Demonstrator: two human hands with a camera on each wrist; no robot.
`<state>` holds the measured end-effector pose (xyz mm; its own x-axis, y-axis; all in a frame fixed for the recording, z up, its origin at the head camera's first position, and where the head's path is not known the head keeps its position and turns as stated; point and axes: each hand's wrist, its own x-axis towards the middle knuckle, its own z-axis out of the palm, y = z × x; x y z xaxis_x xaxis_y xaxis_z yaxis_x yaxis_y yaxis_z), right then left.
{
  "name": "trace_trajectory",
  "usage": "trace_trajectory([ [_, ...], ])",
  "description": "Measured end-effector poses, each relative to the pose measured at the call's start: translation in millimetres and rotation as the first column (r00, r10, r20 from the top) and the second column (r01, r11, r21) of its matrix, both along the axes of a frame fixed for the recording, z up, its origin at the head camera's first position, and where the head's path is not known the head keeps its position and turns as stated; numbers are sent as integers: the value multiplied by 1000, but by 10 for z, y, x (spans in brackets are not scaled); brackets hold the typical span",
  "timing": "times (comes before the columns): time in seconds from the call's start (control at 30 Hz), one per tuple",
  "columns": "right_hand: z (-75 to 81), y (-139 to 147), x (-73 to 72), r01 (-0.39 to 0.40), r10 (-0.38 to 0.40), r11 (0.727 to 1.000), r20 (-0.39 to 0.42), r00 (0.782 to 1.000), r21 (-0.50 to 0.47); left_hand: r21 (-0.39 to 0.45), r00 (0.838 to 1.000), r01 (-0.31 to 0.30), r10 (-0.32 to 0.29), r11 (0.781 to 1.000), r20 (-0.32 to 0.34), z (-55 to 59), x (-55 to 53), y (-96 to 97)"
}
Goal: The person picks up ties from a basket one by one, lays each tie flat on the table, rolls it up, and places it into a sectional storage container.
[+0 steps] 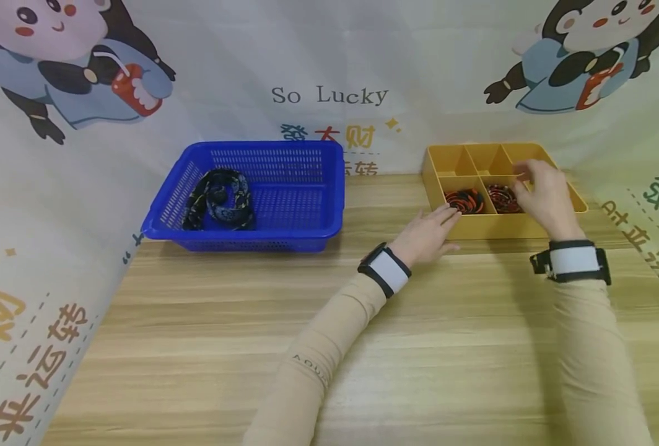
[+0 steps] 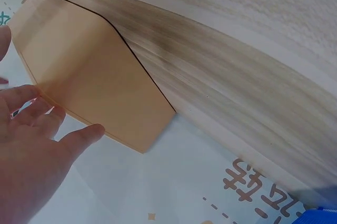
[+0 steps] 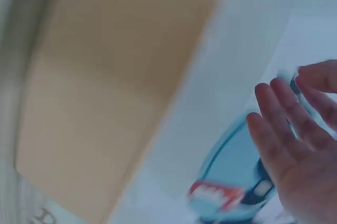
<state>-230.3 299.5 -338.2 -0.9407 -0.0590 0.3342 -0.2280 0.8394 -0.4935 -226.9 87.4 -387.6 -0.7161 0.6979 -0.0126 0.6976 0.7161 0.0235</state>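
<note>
The right hand, its grip loose and empty, hides much of the right end of the box, while the left hand, grip spread and empty, touches the near rim, covering a sliver of the left coil inside, beside the middle coil, and open counter stretches left to the basket.

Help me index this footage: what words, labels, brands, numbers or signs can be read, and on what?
"So Lucky": backdrop, middle.
"發大财": backdrop, just below that.
"来运转": backdrop, left side.
"發": backdrop, right side.
Left sleeve: lettering too small to read surely.
Other backdrop characters: cut off, hidden, skewed or blurred.
</note>
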Motion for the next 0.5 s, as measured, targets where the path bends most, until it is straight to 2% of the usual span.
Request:
trace_trajectory([
  [0.07,-185,-164,155,-12,19,999,-141,990,49,3,1000,0,0,1000,-2,-7,7,-4],
  [0.17,-477,-370,312,-24,62,989,-261,963,146,0,1000,3,-3,1000,0,-3,13,-6],
  [0.27,-664,-488,374,-8,75,981,-340,937,195,-5,999,7,-7,1000,35,18,-2,-11],
  [0.37,-738,-534,388,12,74,976,-387,919,215,31,992,29,-33,999,121,86,-29,-78],
  [0.4,-748,-541,394,6,80,977,-388,918,214,53,988,35,-42,998,148,126,-38,-136],
  [0.47,-712,-501,383,-5,90,977,-388,917,214,110,980,43,-63,993,191,307,-91,-263],
  [0.5,-693,-480,377,-12,94,978,-383,919,210,132,980,46,-70,990,186,417,-127,-364],
])
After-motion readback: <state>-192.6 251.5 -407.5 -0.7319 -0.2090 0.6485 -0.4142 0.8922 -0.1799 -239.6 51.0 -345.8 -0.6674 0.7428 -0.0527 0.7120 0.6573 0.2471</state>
